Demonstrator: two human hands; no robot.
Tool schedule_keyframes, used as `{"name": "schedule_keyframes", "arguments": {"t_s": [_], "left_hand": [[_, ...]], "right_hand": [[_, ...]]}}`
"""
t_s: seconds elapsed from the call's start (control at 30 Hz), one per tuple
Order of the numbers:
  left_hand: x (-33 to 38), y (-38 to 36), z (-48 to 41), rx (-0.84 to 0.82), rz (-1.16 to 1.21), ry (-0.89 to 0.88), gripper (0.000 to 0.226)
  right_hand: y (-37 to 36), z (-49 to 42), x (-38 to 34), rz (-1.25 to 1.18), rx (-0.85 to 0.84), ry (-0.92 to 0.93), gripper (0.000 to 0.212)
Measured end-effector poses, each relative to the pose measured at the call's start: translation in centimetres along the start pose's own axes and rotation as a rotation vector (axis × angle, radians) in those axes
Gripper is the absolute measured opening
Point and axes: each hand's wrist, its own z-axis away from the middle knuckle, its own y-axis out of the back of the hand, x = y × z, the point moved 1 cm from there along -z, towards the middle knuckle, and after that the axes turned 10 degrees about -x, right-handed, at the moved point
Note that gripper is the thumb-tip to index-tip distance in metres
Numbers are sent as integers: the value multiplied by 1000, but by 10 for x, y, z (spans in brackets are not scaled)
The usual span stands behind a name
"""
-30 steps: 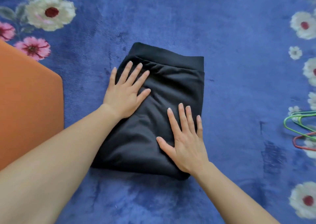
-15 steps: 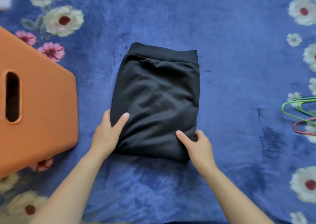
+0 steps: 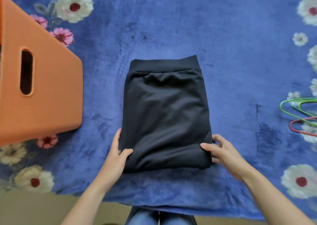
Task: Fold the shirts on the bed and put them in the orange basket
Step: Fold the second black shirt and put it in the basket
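Note:
A black shirt [image 3: 164, 111], folded into a thick rectangle with its ribbed hem at the far end, lies in the middle of the blue flowered blanket [image 3: 231, 53]. My left hand [image 3: 116, 156] grips its near left corner, thumb on top and fingers tucked under the edge. My right hand [image 3: 221, 152] grips the near right corner the same way. The orange basket [image 3: 51, 94] stands at the left, its slotted side wall facing the shirt; its inside is out of sight.
Green and red wire hangers [image 3: 301, 115] lie at the right edge of the blanket. The near edge of the bed runs below my wrists, with my legs in jeans [image 3: 159, 218] and a beige floor beneath.
My hands slid from pressing flat on the shirt to its near corners and took hold there. The view pulled back, so more of the basket and the bed edge show.

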Motion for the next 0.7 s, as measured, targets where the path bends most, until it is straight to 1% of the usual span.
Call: {"name": "schedule_keyframes", "arguments": {"t_s": [0.07, 0.1, 0.13, 0.17, 0.2, 0.23, 0.27, 0.33, 0.37, 0.4, 0.47, 0.53, 0.57, 0.6, 0.63, 0.67, 0.7], "left_hand": [[8, 9, 10, -34, -60, -22, 76], [13, 14, 12, -77, -21, -28, 75], [20, 19, 12, -131, 76, -28, 70], [27, 23, 11, -179, 170, 9, 60], [37, 26, 12, -215, 239, 40, 50], [44, 30, 10, -238, 260, 72, 46], [54, 32, 8, -244, 293, 96, 46], [75, 39, -2, -220, 447, 134, 49], [84, 44, -7, -218, 551, 154, 52], [94, 49, -13, -217, 652, 158, 54], [112, 59, -26, -222, 800, 133, 52], [126, 63, -43, -242, 858, 55, 52], [134, 62, -49, -239, 838, 27, 45], [138, 61, -58, -191, 730, 2, 32], [139, 58, -68, -105, 521, -14, 21], [141, 54, -78, 17, 219, -22, 19], [139, 51, -87, 159, -67, -50, 21]], "right_hand": [[5, 7, -6, 14, -46, 38, 54], [8, 9, -11, 14, -55, 68, 64], [9, 11, -20, 8, -62, 96, 69], [11, 12, -26, -4, -76, 120, 70], [11, 12, -35, -28, -99, 134, 72], [14, 10, -42, -58, -122, 139, 74], [13, 10, -52, -89, -134, 132, 70], [16, 1, -75, -113, -129, 99, 44], [18, -5, -87, -137, -126, 83, 34], [18, -10, -99, -183, -124, 63, 31], [20, -23, -120, -313, -110, 46, 41], [21, -34, -139, -445, -64, 43, 28], [25, -41, -146, -451, -16, 44, 30], [24, -46, -154, -416, 12, 31, 33], [25, -54, -158, -330, 47, 26, 32], [23, -60, -163, -216, 95, 9, 28], [24, -67, -164, -78, 177, 19, 27]]}}
